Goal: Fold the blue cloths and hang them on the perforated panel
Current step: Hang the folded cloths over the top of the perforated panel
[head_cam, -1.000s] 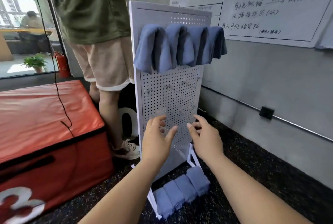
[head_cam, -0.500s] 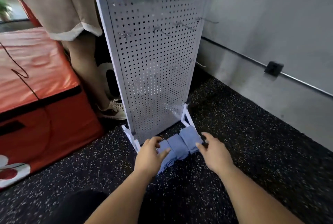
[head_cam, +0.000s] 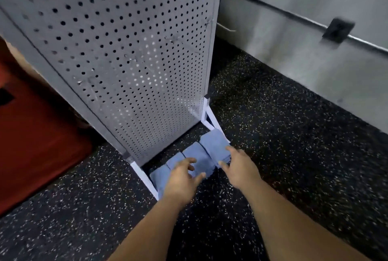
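Note:
Several folded blue cloths [head_cam: 212, 145] lie in a row on the floor between the white feet of the perforated panel [head_cam: 126, 46]. My left hand [head_cam: 182, 178] hovers over the middle cloths with fingers spread, touching or almost touching them. My right hand [head_cam: 239, 168] rests at the rightmost cloth, thumb and fingers around its near end; the grip itself is blurred. The panel stands upright and fills the upper left; its top is out of frame.
The floor is black speckled rubber [head_cam: 294, 155]. A red padded box [head_cam: 37, 134] stands to the left of the panel. A grey wall [head_cam: 315, 29] with a metal rail and a black box on it runs along the right.
My view has dropped from the hung cloths at the panel's top down to its base. Both hands have gone down from the panel face to the folded cloths on the floor.

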A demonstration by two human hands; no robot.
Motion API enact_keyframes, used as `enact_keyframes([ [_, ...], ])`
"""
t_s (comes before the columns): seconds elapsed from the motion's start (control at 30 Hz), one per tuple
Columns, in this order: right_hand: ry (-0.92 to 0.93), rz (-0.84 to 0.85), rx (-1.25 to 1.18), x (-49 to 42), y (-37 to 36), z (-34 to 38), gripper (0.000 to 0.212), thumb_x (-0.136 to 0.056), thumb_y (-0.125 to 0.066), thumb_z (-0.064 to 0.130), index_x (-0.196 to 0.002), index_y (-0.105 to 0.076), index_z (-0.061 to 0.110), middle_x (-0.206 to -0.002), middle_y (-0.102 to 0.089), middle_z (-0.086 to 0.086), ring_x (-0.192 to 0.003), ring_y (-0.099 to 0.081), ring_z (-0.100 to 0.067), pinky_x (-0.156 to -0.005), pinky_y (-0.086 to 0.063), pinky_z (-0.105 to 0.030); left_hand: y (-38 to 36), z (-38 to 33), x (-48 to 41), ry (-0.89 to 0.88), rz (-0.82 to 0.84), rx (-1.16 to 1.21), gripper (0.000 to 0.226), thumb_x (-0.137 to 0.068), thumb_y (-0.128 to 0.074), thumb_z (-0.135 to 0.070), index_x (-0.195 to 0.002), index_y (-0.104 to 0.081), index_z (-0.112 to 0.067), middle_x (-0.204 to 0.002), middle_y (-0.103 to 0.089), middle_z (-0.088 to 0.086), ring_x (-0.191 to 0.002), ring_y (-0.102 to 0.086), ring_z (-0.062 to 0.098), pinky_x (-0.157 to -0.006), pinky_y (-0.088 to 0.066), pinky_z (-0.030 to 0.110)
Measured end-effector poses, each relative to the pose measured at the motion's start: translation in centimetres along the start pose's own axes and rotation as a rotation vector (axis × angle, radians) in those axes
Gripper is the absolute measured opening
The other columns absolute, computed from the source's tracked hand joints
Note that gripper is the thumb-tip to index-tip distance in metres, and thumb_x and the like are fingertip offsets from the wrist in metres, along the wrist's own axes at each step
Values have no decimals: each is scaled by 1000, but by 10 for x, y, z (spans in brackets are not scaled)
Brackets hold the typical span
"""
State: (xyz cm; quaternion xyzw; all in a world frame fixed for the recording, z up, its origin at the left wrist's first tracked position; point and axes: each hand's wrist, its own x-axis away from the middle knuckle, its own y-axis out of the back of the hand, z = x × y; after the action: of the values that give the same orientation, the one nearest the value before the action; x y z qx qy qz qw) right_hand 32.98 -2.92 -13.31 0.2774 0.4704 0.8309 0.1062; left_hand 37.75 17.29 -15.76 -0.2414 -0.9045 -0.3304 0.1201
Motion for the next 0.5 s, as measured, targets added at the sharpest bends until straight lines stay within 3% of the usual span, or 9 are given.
enact_keyframes([
  [0.1,-25,5,-66,-25,-22,-13,63,-104,-63,40,-162,-38,31,-152,-47,-8,-127,-58,-31,-101,-54,-44,-14,18,-27,109,-11,7,51,-94,-78,-47,-139,-58,-33,-122,-61,-12,-94,-66,10,-65,-52,27],
  [0.23,5,-5,-94,-56,-42,-24,65,-103,-64,40,-162,-37,33,-161,-39,-5,-136,-50,-30,-104,-53,-44,-33,23,-59,141,-2,39,53,-96,-76,-42,-143,-56,-29,-125,-63,-10,-100,-66,16,-74,-52,27],
  [0.33,10,-14,-89,-77,-50,-26,69,-104,-63,42,-164,-33,33,-168,-31,-4,-145,-38,-32,-112,-47,-43,-43,13,-84,122,12,76,55,-97,-75,-41,-146,-52,-30,-133,-61,-9,-98,-64,12,-68,-51,20],
  [0.4,1,9,-89,-89,-55,-27,71,-104,-61,44,-166,-28,34,-172,-23,-5,-151,-28,-33,-119,-40,-44,-50,8,-101,110,10,131,65,-96,-76,-42,-153,-47,-30,-144,-59,-7,-114,-65,17,-87,-56,27],
  [0.5,-9,79,-130,-102,-61,-32,73,-106,-58,48,-168,-20,37,-176,-15,-3,-158,-17,-32,-125,-32,-46,-56,8,-123,128,58,249,82,-95,-79,-37,-163,-35,-29,-153,-52,2,-136,-56,24,-114,-48,39],
])
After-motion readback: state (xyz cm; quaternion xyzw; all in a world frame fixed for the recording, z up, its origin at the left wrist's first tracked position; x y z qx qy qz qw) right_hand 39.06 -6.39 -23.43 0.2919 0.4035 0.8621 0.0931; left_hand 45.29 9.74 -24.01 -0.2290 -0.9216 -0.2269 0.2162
